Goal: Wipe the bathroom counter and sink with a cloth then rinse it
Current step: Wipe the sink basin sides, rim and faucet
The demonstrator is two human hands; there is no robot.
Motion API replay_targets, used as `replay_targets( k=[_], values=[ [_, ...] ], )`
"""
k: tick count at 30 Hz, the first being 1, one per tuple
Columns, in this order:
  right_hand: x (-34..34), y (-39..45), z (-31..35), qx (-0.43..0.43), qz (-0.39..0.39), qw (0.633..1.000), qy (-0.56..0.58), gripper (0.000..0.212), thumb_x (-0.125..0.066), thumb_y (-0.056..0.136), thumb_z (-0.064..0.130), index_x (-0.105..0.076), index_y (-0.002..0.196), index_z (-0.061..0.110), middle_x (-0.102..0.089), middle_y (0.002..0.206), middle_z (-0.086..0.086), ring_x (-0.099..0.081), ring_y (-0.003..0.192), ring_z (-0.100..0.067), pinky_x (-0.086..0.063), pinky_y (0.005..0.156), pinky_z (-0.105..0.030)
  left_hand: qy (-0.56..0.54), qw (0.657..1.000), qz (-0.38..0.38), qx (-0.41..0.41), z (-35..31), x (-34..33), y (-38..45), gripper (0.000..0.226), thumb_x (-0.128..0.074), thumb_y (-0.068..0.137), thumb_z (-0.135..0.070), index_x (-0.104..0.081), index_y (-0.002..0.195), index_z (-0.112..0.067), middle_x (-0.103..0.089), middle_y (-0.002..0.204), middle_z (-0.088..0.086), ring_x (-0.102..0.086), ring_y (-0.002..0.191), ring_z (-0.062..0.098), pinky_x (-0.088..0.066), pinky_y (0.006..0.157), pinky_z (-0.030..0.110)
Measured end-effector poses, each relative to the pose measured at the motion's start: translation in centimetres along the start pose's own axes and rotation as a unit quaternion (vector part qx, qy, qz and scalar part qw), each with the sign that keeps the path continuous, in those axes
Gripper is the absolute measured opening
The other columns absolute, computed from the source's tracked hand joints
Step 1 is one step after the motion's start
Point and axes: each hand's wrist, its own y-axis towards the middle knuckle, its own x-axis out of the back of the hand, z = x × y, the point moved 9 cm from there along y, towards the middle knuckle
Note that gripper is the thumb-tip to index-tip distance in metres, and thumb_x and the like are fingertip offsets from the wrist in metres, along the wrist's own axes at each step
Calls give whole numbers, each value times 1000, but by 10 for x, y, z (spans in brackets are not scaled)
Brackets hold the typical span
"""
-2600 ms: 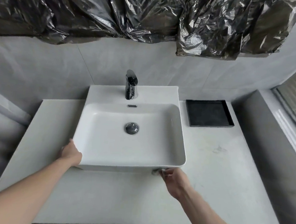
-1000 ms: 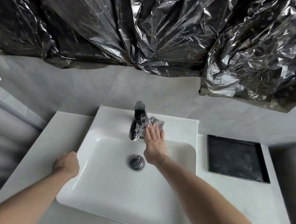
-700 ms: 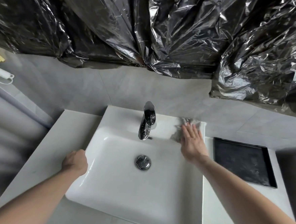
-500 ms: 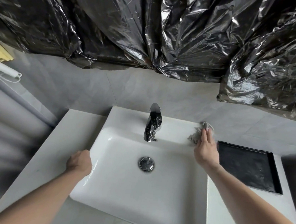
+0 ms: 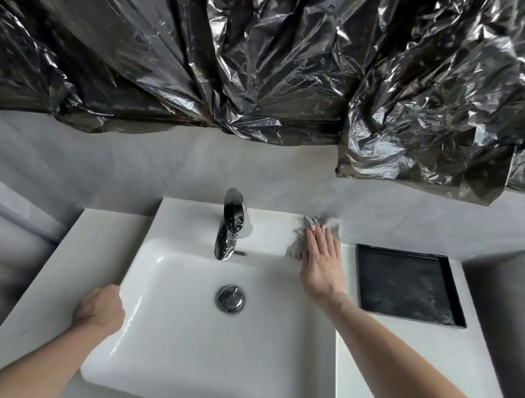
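A white rectangular sink [image 5: 182, 348] sits on a pale counter [image 5: 47, 277], with a chrome faucet [image 5: 229, 227] on its back ledge and a chrome drain [image 5: 230, 298] in the basin. My right hand [image 5: 322, 262] lies flat with straight fingers on a small grey cloth [image 5: 318, 223] at the back right corner of the sink ledge. The cloth shows beyond and beside my fingertips. My left hand [image 5: 101, 310] grips the sink's left rim with its fingers curled over the edge.
A black square tray [image 5: 404, 283] lies on the counter right of the sink. Crumpled black plastic sheeting [image 5: 264, 59] hangs over the grey wall above. A grey ledge [image 5: 508, 309] rises at the far right.
My right hand slid the cloth along the back ledge from beside the faucet to the right corner, then flattened over it. My left hand stayed on the left rim.
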Motion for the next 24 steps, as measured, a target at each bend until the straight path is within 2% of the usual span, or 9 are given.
replay_targets(
  k=[3, 6, 9, 11, 13, 16, 19, 22, 24],
  values=[
    [18, -6, -36, -68, -46, 984, 157, 54, -35, 105, 16, -29, 157, 4, -24, 167, -8, -15, 157, -25, -12, 124, -25, 4, 1000, -3, -9, 2, -2, 3, 33, -45, 83, -14, -63, 111, -19, -66, 114, 5, -64, 100, 30, -53, 77, 31],
    [3, -4, -66, -187, 20, 921, 340, 35, -32, 108, 39, -55, 129, 23, -57, 137, 3, -49, 135, -20, -32, 101, -25, 16, 1000, -6, -12, 6, -6, 9, 39, -46, 80, -18, -65, 114, -23, -66, 109, 3, -65, 96, 28, -50, 74, 30],
    [-17, 3, -75, -228, 59, 840, 489, 45, -41, 100, 54, -61, 130, 27, -53, 147, 14, -43, 140, -6, -26, 122, -33, 23, 999, -11, -20, 6, -7, 13, 39, -45, 80, -17, -65, 113, -22, -66, 107, 4, -64, 92, 28, -50, 72, 29],
    [-21, 4, -73, -205, 79, 803, 555, 26, -43, 103, 42, -63, 110, 26, -57, 131, 17, -49, 128, -1, -20, 126, -38, 31, 999, -13, -19, 5, -7, 13, 35, -47, 80, -16, -66, 110, -20, -67, 108, 5, -64, 94, 29, -50, 73, 30],
    [-9, -10, -61, -188, 79, 784, 587, 21, -42, 103, 42, -60, 101, 33, -58, 123, 13, -52, 125, -1, -20, 126, -38, 37, 999, -15, -14, 4, -6, 12, 33, -47, 82, -15, -65, 109, -19, -68, 109, 6, -64, 95, 31, -51, 73, 30],
    [-16, -57, -58, -203, 114, 769, 595, 39, -28, 109, 48, -63, 115, 31, -62, 124, 22, -54, 120, 12, -23, 122, -30, 40, 999, -12, -8, 1, -5, 11, 31, -48, 83, -15, -65, 109, -18, -68, 111, 8, -65, 97, 31, -52, 76, 30],
    [-37, -128, -60, -236, 171, 774, 563, 56, -29, 103, 67, -55, 143, 38, -56, 147, 13, -47, 138, -3, -27, 123, -39, 44, 999, -13, -7, -2, -2, 6, 29, -51, 85, -15, -65, 109, -15, -68, 114, 10, -65, 102, 31, -52, 78, 31],
    [-68, -201, -75, -272, 166, 758, 569, 44, -31, 111, 45, -40, 153, 37, -41, 159, 16, -36, 146, -1, -24, 125, -38, 48, 999, -16, -10, -4, 3, 1, 28, -51, 86, -14, -67, 108, -13, -69, 115, 13, -66, 104, 33, -54, 81, 34],
    [-70, -238, -73, -298, 170, 760, 552, 42, -34, 111, 35, -42, 152, 37, -49, 152, 15, -46, 135, 0, -38, 115, -29, 42, 999, -18, -10, -4, 3, -2, 29, -50, 87, -12, -67, 111, -12, -68, 117, 14, -65, 107, 34, -54, 83, 36]
  ],
)
